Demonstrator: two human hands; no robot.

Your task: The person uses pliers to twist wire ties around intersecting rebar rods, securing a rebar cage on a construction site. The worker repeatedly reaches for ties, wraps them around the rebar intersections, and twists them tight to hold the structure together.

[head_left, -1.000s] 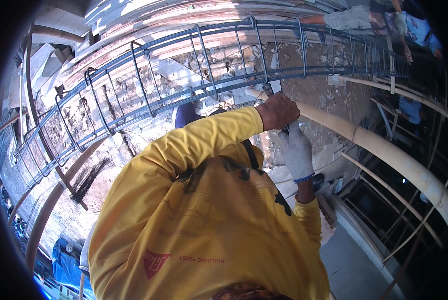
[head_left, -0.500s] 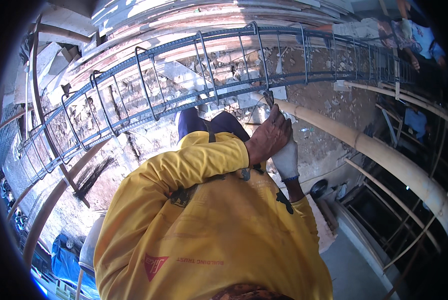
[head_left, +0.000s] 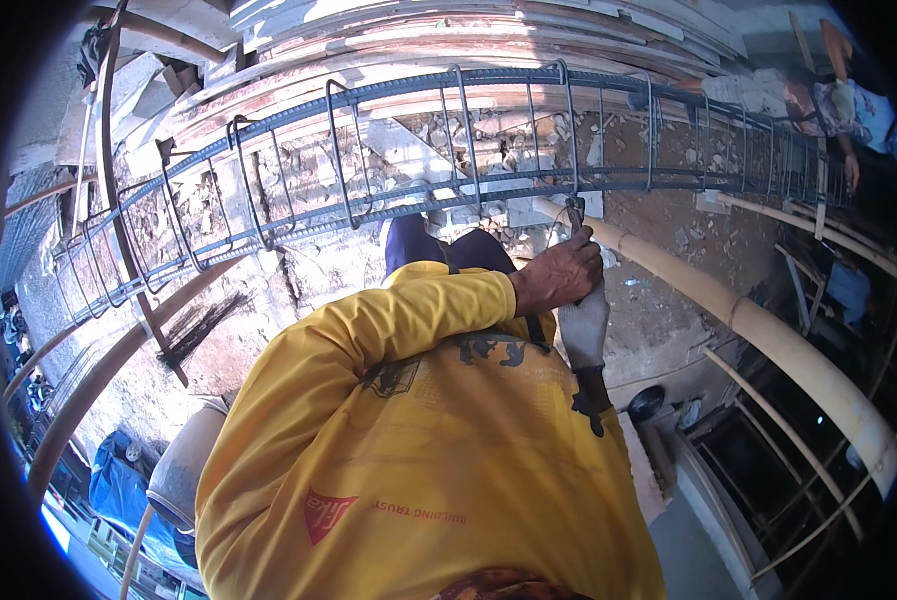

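Note:
A long rebar cage [head_left: 408, 205] of ribbed bars with square stirrups [head_left: 465, 140] crosses in front of me. My left hand [head_left: 556, 274] is bare and closed, its fingers curled together just below the cage's near bar. Whatever lies inside its grip is hidden. My right hand [head_left: 582, 325], in a pale glove, is directly beneath it, its fingers mostly covered. Dark metal pincers [head_left: 574, 210] stick up from where the hands meet, in line with the gloved hand. Their jaws are at the near lower bar by a stirrup. A thin wire loop shows beside them.
A thick bamboo pole [head_left: 728, 305] slants away to the right, with more poles beyond. Wooden planks [head_left: 388, 60] lie behind the cage, above rubble. Another person [head_left: 848, 110] is at the far right. At lower left are a blue tarp [head_left: 118, 490] and a curved pole [head_left: 98, 390].
The view has swung, so the cage and poles appear farther right and slightly lower. My hands stay together at the same stretch of bar, and the pincers now stand more upright.

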